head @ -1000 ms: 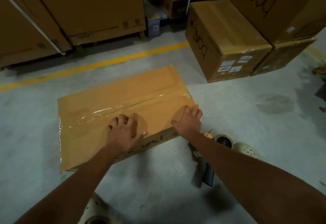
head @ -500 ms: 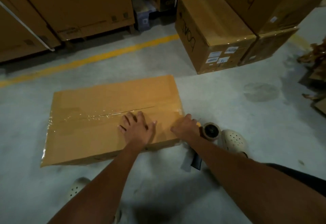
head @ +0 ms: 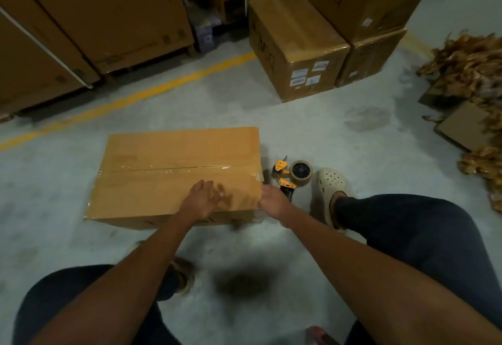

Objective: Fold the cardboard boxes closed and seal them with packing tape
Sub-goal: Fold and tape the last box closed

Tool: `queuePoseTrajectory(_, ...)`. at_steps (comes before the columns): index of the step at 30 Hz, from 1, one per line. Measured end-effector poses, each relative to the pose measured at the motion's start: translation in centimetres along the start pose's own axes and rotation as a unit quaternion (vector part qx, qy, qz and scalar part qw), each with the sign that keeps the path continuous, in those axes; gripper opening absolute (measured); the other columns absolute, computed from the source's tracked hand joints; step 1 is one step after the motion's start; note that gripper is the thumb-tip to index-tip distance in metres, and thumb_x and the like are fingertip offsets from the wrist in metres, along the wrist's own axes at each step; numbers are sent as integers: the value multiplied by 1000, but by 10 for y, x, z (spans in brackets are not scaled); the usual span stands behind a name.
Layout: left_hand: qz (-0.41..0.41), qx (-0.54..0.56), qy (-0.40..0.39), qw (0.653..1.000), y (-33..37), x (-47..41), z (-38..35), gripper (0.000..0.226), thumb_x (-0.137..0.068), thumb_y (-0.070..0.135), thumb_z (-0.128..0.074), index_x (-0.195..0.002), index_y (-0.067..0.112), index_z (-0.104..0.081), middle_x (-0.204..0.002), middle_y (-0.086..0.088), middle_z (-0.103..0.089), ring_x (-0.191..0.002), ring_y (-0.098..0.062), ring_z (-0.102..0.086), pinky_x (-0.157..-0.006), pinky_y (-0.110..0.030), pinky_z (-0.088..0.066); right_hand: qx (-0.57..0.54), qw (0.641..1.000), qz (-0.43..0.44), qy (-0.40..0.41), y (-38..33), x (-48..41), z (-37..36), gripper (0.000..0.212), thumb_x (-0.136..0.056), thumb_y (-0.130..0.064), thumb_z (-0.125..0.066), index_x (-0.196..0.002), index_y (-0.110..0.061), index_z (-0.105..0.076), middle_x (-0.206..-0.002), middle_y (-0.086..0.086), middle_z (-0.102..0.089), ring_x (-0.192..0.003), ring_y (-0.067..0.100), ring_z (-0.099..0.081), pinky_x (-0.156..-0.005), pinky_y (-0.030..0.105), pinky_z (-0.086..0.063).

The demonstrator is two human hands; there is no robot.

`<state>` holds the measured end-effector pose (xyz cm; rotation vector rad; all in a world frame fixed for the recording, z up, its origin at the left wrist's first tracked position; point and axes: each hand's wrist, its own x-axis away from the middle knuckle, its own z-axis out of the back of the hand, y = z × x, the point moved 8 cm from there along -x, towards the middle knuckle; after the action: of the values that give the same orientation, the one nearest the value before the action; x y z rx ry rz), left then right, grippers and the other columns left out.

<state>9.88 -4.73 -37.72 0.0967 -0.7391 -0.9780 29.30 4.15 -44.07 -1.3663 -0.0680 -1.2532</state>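
Note:
A flat cardboard box point(head: 163, 154) lies on the floor, flaps closed, with clear tape along its middle seam and over the right end. My left hand point(head: 202, 200) rests on the top near the front right, fingers spread and blurred. My right hand point(head: 273, 203) is at the box's front right corner, touching its right edge; its fingers point down out of sight. Just beyond that hand lies a yellow and black tape dispenser point(head: 292, 174) with its roll, on the floor beside the box.
My foot in a cream clog point(head: 332, 184) stands right of the dispenser. Sealed boxes point(head: 296, 43) are stacked at the back right and large cartons point(head: 103, 13) along the back left behind a yellow floor line point(head: 152, 90). Cardboard scraps point(head: 470, 73) pile at the right.
The view has pulled back and up. My right hand slid off the box top to its right front corner beside the dispenser. My left hand shifted right along the top.

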Motion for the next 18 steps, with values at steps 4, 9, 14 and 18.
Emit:
queuePoseTrajectory(4, -31, 6, 32, 999, 35, 38, 35, 56, -102, 32, -52, -148, 3, -39, -154, -18, -38, -141, -29, -36, -112, -30, -28, -44, 997, 41, 43, -33, 42, 23, 53, -62, -24, -65, -114, -13, -68, -95, 3, -66, -86, 19, -61, -62, 23, -45)
queuePoseTrajectory(9, -95, 21, 79, 992, 71, 71, 51, 44, -102, 30, -53, -139, 8, -52, -150, -11, -45, -138, -24, -41, -108, -24, -29, -103, 990, 56, 77, -45, 94, 63, 11, -88, -10, -63, -82, -20, -63, -90, 6, -64, -86, 22, -61, -78, 40, -53)
queuePoseTrajectory(14, -92, -17, 36, 995, 66, 47, 27, 44, -104, 26, -48, -143, 7, -47, -152, -11, -43, -138, -24, -40, -107, -25, -30, -191, 979, -43, 57, 7, 71, 71, 20, -86, -1, -49, -71, -14, -54, -65, 6, -46, -42, 11, -38, -45, 18, -27)
queuePoseTrajectory(18, -87, -53, -1, 995, 73, 3, 5, 47, -103, 22, -47, -147, 6, -41, -155, -12, -39, -143, -26, -35, -112, -26, -26, -240, 960, -131, 58, 39, 40, 68, 26, -91, -4, -48, -67, -14, -49, -61, 5, -46, -48, 15, -40, -46, 17, -28)
